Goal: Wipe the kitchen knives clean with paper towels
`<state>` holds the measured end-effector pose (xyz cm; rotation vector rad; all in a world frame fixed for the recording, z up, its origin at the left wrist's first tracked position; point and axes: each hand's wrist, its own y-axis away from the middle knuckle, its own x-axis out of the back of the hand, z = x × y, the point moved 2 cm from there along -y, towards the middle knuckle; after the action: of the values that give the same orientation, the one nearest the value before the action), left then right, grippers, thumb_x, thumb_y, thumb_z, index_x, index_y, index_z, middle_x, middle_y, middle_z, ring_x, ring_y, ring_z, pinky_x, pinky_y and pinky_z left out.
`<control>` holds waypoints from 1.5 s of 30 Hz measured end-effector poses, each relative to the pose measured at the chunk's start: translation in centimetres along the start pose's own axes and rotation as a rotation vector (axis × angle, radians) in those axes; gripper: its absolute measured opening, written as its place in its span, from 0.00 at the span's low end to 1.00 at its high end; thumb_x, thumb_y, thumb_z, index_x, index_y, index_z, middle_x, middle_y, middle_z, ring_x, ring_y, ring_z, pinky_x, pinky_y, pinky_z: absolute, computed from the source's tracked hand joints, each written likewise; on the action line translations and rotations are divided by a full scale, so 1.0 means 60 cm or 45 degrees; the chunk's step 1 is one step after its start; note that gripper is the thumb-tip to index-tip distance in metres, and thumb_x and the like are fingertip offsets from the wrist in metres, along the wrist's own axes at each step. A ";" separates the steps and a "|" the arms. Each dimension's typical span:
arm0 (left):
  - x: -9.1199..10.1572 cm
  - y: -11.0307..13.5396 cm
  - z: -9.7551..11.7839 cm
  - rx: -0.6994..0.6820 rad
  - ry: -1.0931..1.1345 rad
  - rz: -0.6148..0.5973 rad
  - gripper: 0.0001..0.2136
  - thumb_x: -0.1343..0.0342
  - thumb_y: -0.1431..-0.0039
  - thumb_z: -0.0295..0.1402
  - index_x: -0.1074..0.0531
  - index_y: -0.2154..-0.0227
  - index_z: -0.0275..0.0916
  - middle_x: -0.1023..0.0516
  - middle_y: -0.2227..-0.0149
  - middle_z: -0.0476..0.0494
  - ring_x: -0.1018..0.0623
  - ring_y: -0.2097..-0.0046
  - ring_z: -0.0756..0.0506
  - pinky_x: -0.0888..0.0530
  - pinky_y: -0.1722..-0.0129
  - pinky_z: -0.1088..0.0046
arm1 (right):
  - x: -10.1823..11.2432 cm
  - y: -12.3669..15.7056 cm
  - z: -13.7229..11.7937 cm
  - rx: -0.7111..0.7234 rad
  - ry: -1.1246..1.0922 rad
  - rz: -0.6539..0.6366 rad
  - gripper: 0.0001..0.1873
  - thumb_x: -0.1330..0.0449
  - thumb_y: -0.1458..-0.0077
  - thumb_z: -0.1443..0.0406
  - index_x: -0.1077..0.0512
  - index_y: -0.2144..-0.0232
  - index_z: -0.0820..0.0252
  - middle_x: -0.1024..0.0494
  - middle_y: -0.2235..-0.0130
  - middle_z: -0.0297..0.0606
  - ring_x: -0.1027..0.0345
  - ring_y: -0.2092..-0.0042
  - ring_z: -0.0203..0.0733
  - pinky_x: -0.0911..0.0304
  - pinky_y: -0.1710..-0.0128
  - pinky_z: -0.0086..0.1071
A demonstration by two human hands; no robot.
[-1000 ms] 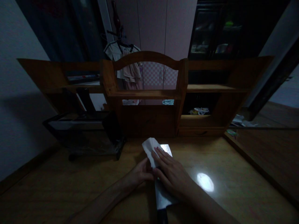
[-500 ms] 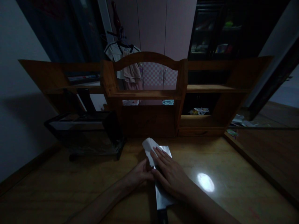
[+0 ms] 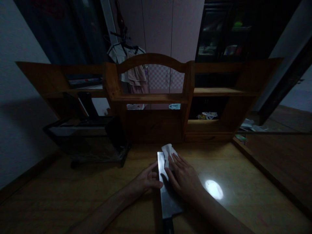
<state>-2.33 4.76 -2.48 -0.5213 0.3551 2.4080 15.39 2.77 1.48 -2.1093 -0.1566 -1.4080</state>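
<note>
A broad steel cleaver (image 3: 163, 191) lies flat on the wooden desk (image 3: 73, 188), blade pointing away from me, dark handle at the bottom edge. My right hand (image 3: 184, 182) lies flat on the blade with fingers stretched out, pressing a crumpled white tissue (image 3: 168, 152) against the far end of the steel. My left hand (image 3: 145, 180) rests beside the blade's left edge, fingertips touching it, fingers loosely spread. The room is dim.
A wooden shelf unit (image 3: 151, 97) stands along the desk's back edge. A dark wire rack (image 3: 85, 136) sits at the left. A bright reflection (image 3: 214, 189) shines on the desk at the right. Clothes hang behind on a hanger (image 3: 126, 52).
The tissue has slid right and forward under my right hand, uncovering the blade's left side. My left hand has let go of the tissue and now rests open against the blade's edge.
</note>
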 end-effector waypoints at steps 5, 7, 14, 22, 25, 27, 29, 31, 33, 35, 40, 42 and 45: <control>0.008 -0.005 -0.009 -0.066 0.028 0.030 0.33 0.34 0.59 0.19 0.33 0.47 0.39 0.24 0.55 0.40 0.24 0.54 0.42 0.29 0.57 0.71 | 0.012 0.003 -0.028 0.214 -0.209 -0.108 0.26 0.54 0.35 0.63 0.47 0.36 0.61 0.45 0.35 0.41 0.55 0.34 0.43 0.51 0.36 0.44; 0.007 -0.006 -0.007 -0.110 0.027 0.041 0.30 0.34 0.60 0.17 0.31 0.50 0.37 0.25 0.52 0.38 0.26 0.51 0.41 0.30 0.55 0.71 | 0.013 0.002 -0.031 0.238 -0.229 -0.142 0.26 0.54 0.34 0.63 0.49 0.36 0.59 0.47 0.35 0.39 0.56 0.34 0.42 0.53 0.35 0.43; -0.002 0.000 0.001 -0.006 0.014 -0.002 0.42 0.36 0.56 0.19 0.46 0.38 0.42 0.22 0.61 0.40 0.21 0.60 0.41 0.27 0.59 0.65 | 0.002 -0.006 0.011 0.017 -0.004 -0.063 0.24 0.58 0.33 0.62 0.44 0.38 0.62 0.41 0.37 0.44 0.55 0.34 0.44 0.58 0.34 0.49; -0.004 0.002 0.002 -0.005 0.021 0.003 0.43 0.36 0.56 0.19 0.47 0.37 0.43 0.21 0.61 0.40 0.21 0.61 0.40 0.27 0.59 0.64 | -0.001 -0.001 0.003 0.006 0.047 0.002 0.30 0.53 0.35 0.58 0.49 0.36 0.68 0.46 0.35 0.48 0.60 0.33 0.49 0.60 0.34 0.51; 0.000 0.000 -0.003 -0.029 0.057 0.069 0.38 0.34 0.59 0.19 0.38 0.42 0.41 0.22 0.59 0.40 0.22 0.56 0.40 0.28 0.58 0.67 | 0.006 0.005 -0.022 0.164 -0.057 -0.092 0.32 0.52 0.36 0.58 0.51 0.35 0.66 0.51 0.34 0.45 0.63 0.32 0.45 0.58 0.34 0.45; 0.003 0.000 -0.005 -0.072 0.055 0.126 0.33 0.34 0.60 0.19 0.33 0.47 0.38 0.23 0.54 0.38 0.25 0.51 0.39 0.29 0.54 0.68 | 0.010 0.008 -0.036 0.267 -0.121 -0.162 0.31 0.52 0.36 0.57 0.50 0.35 0.66 0.51 0.33 0.44 0.63 0.32 0.43 0.58 0.34 0.43; 0.004 0.000 -0.005 -0.098 0.048 0.141 0.30 0.34 0.60 0.19 0.31 0.50 0.36 0.25 0.51 0.37 0.27 0.49 0.39 0.30 0.52 0.69 | 0.013 0.007 -0.038 0.304 -0.142 -0.179 0.30 0.52 0.36 0.58 0.50 0.36 0.65 0.50 0.34 0.44 0.62 0.33 0.43 0.58 0.34 0.43; 0.002 0.000 -0.004 -0.077 0.048 0.095 0.33 0.35 0.59 0.19 0.34 0.46 0.39 0.24 0.53 0.38 0.24 0.53 0.40 0.28 0.56 0.69 | 0.015 0.003 -0.027 0.268 -0.130 -0.135 0.29 0.52 0.35 0.59 0.49 0.36 0.64 0.50 0.34 0.45 0.61 0.33 0.44 0.57 0.34 0.46; -0.002 0.001 0.001 -0.035 0.041 0.036 0.39 0.35 0.58 0.19 0.41 0.41 0.42 0.22 0.58 0.40 0.21 0.58 0.41 0.27 0.59 0.69 | 0.017 -0.002 -0.007 0.202 -0.106 -0.069 0.28 0.52 0.35 0.60 0.49 0.36 0.62 0.49 0.34 0.44 0.59 0.33 0.44 0.56 0.35 0.47; -0.008 0.004 0.007 -0.015 0.023 0.005 0.42 0.35 0.57 0.20 0.46 0.38 0.42 0.21 0.61 0.40 0.21 0.61 0.41 0.26 0.60 0.66 | 0.016 -0.006 0.016 0.137 -0.075 -0.017 0.27 0.53 0.34 0.61 0.48 0.36 0.60 0.47 0.34 0.44 0.57 0.33 0.45 0.56 0.35 0.49; -0.022 0.009 0.019 -0.047 0.051 -0.019 0.41 0.37 0.56 0.19 0.46 0.38 0.41 0.22 0.58 0.37 0.21 0.60 0.40 0.26 0.58 0.62 | 0.009 -0.006 0.051 -0.041 -0.038 0.059 0.30 0.54 0.34 0.57 0.53 0.35 0.62 0.49 0.34 0.45 0.61 0.33 0.45 0.54 0.35 0.49; -0.024 0.009 0.020 -0.058 0.062 -0.031 0.40 0.37 0.56 0.19 0.45 0.39 0.41 0.22 0.57 0.37 0.21 0.59 0.40 0.26 0.57 0.62 | 0.006 -0.004 0.052 -0.081 -0.028 0.079 0.32 0.53 0.35 0.56 0.56 0.34 0.62 0.52 0.33 0.44 0.66 0.32 0.45 0.55 0.35 0.48; -0.022 0.009 0.019 -0.062 0.051 -0.009 0.39 0.37 0.57 0.19 0.43 0.39 0.40 0.22 0.58 0.37 0.21 0.61 0.41 0.27 0.58 0.63 | 0.003 -0.003 0.046 -0.072 -0.026 0.078 0.32 0.53 0.35 0.56 0.56 0.34 0.59 0.55 0.33 0.41 0.69 0.32 0.45 0.58 0.35 0.49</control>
<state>-2.04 4.09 -0.85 -0.5920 0.3114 2.4072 17.61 4.34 0.96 -2.1566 -0.0599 -1.3703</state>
